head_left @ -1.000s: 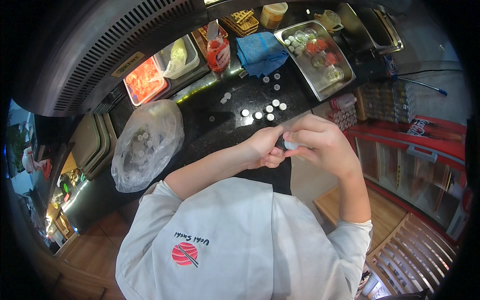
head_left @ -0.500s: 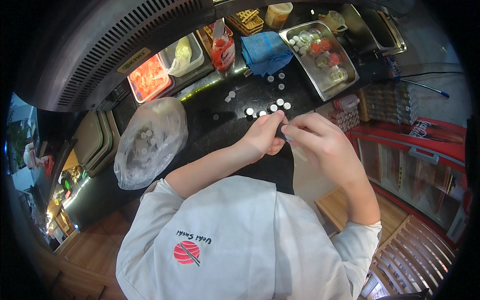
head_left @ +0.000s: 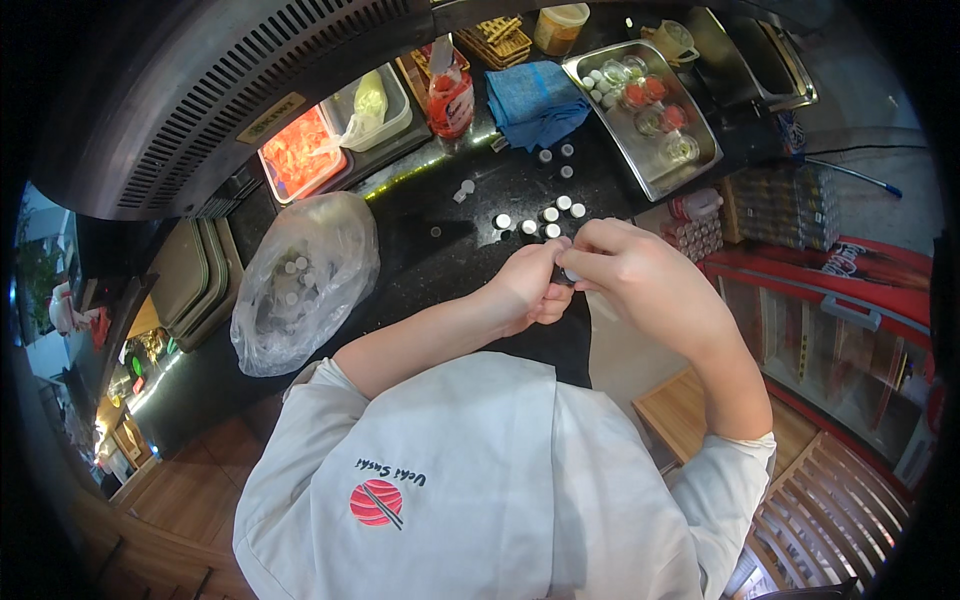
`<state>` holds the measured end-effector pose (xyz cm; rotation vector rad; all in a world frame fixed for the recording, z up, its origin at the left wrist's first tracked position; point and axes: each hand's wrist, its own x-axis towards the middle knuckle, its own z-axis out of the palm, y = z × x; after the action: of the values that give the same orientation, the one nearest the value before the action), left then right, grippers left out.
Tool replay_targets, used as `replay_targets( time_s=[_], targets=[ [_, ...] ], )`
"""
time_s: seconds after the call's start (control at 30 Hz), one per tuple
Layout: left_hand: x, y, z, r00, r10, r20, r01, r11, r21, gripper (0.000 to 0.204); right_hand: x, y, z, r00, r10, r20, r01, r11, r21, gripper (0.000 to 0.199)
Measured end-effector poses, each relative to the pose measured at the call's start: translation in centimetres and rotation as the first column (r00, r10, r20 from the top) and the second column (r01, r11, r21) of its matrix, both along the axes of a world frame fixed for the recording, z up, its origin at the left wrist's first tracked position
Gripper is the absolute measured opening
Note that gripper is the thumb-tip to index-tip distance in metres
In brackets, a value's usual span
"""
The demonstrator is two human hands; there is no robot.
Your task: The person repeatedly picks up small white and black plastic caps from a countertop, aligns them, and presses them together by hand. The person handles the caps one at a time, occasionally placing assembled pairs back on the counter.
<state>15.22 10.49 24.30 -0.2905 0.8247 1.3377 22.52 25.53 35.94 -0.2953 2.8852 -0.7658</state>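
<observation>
Both hands meet over the front edge of the dark counter. My left hand (head_left: 528, 284) is closed around a small dark cup (head_left: 565, 277), mostly hidden by the fingers. From the right, my right hand (head_left: 628, 268) pinches at the cup's top, where something pale shows between the fingertips. Just beyond the hands stand several small dark cups with white lids (head_left: 550, 214). Farther back is another little group of the same lidded cups (head_left: 567, 172). Left of them lie a few loose pale lids (head_left: 464, 190). A clear plastic bag (head_left: 305, 285) with more small pale pieces inside rests near my left forearm.
A steel tray (head_left: 658, 185) with lidded cups and red and green contents sits at the back right. Beside it lie a folded blue cloth (head_left: 537, 103) and a red bottle-like package (head_left: 450, 105). Food tubs (head_left: 300, 150) stand far left under a vented metal housing (head_left: 220, 100).
My right hand has shifted slightly, its fingers now drawn over the top of the cup, which shows less than before. The whole view has moved a little; the counter things stay put.
</observation>
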Motion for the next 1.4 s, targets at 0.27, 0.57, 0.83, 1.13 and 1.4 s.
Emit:
replay_targets(
  time_s=[0.27,0.57,0.83,1.13,1.4],
  targets=[
    [-1.0,-0.1,0.8,0.999,-0.037,-0.003,0.037,0.998,0.042,0.030,0.3,-0.2,0.1,0.994,0.053,-0.099,-0.054,0.998,-0.013,0.027],
    [-1.3,-1.1,-2.4,0.936,-0.349,-0.044,0.350,0.910,0.222,0.031,0.7,-1.0,1.7,0.980,0.187,-0.063,-0.191,0.979,-0.070,0.023],
    [-1.5,-1.1,-0.1,0.979,-0.176,0.104,0.165,0.981,0.101,0.035,0.6,-0.9,0.9,0.990,0.107,-0.088,-0.107,0.994,0.005,0.026],
    [-0.5,-1.0,-1.1,0.971,0.172,-0.164,-0.157,0.983,0.098,0.024,0.6,-1.7,-1.9,0.974,-0.161,-0.161,0.166,0.986,0.015,0.038],
    [-1.0,-0.2,1.3,0.975,0.173,-0.139,-0.175,0.985,-0.001,0.033,0.6,-0.9,-2.7,0.964,-0.153,-0.215,0.151,0.988,-0.026,0.032]
  ],
)
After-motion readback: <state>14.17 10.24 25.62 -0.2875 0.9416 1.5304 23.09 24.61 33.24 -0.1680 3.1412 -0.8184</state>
